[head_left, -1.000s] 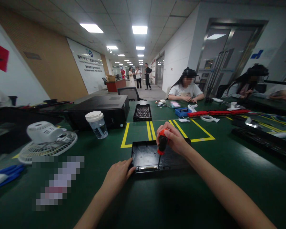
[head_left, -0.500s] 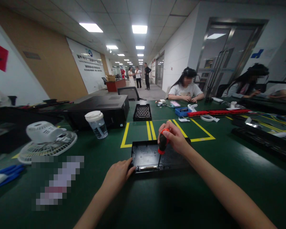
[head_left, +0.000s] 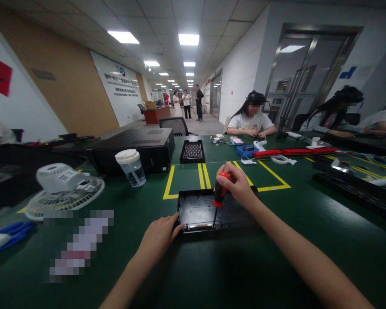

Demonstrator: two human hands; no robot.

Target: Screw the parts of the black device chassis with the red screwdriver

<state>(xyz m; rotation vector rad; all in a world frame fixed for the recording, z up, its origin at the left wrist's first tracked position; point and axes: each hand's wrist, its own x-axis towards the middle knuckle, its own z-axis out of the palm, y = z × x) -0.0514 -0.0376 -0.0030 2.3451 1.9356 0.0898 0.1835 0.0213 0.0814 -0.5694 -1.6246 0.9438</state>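
I place the left hand against the left edge of the black tray, its thumb and fingers slightly parted; I cannot tell whether it grips. The tray lies on the green desk. Over it, I hold the red-and-black screwdriver in the closed right hand, shaft pointing down just beside a bright strip along the tray's near side.

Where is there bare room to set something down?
Free: between the left forearm and right forearm, nearer than the black tray; also between right forearm and the long black part. Crowded: left side, with the white fan, lidded cup, blue glove.
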